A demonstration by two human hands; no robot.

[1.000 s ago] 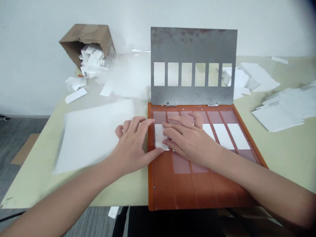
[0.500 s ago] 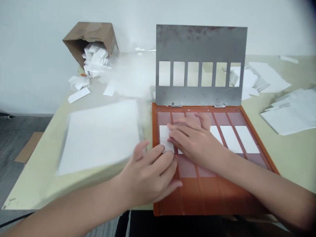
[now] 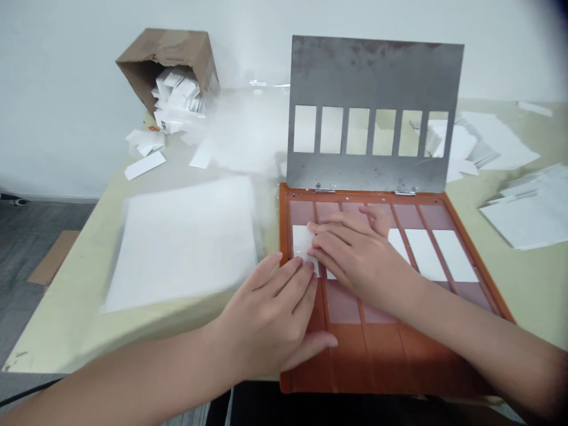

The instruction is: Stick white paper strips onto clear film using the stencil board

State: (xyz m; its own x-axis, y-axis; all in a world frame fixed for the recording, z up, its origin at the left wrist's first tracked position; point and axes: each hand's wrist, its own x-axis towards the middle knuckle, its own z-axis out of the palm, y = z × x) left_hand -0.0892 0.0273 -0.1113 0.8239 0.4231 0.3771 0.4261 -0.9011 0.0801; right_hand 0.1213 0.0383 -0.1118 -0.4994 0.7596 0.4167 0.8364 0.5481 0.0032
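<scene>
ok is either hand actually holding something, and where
Nothing seems gripped: the right hand's fingers rest on a white paper strip in the orange tray's leftmost channel, and the left hand's fingertips touch its lower end.

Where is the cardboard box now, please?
In the head view, the tipped cardboard box sits at the back left of the table, spilling white paper slips, left of the steel plate.

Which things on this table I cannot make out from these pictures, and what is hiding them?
Head view, all three:
- White strips in the orange tray: the right hand covers the middle ones.
- Pile of white sheets: blurred, count unclear.
- Left arm: cut off by the bottom edge.
</scene>
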